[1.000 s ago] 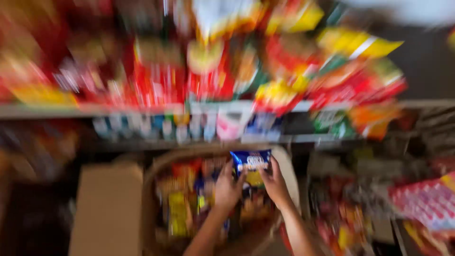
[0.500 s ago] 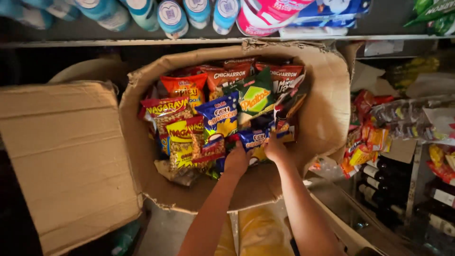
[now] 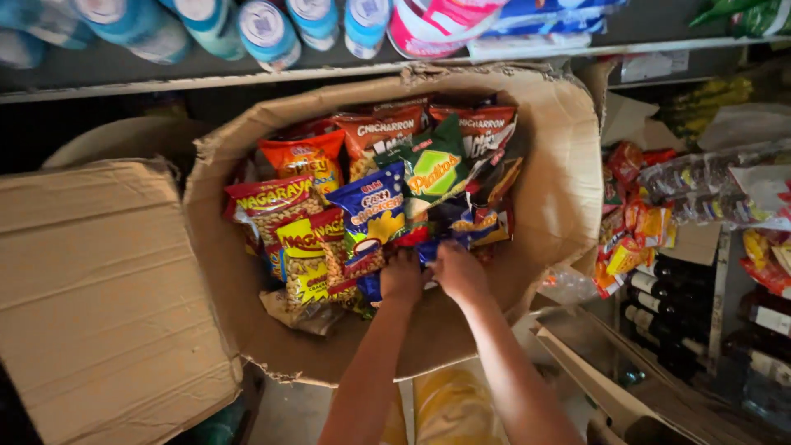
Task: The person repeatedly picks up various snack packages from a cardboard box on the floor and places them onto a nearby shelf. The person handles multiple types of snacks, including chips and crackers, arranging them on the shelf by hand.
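A shelf [image 3: 247, 78] runs across the top, with blue-topped tubs [image 3: 268, 29] and a pink and white packet [image 3: 441, 25] lying on it. A flat cardboard flap [image 3: 91, 288] spreads out at the left. At the right hang small orange and red sachets [image 3: 634, 231], with dark bottles [image 3: 684, 305] lined up just below them.

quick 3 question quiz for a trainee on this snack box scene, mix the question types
1. True or false: both hands are inside the cardboard box.
2. The blue snack bag lies: A) on the shelf, B) in the box, C) on the floor?
3. What stands on the shelf above the box?

Key: 1 true. 2 B. 3 blue-and-white cans, seen from above.
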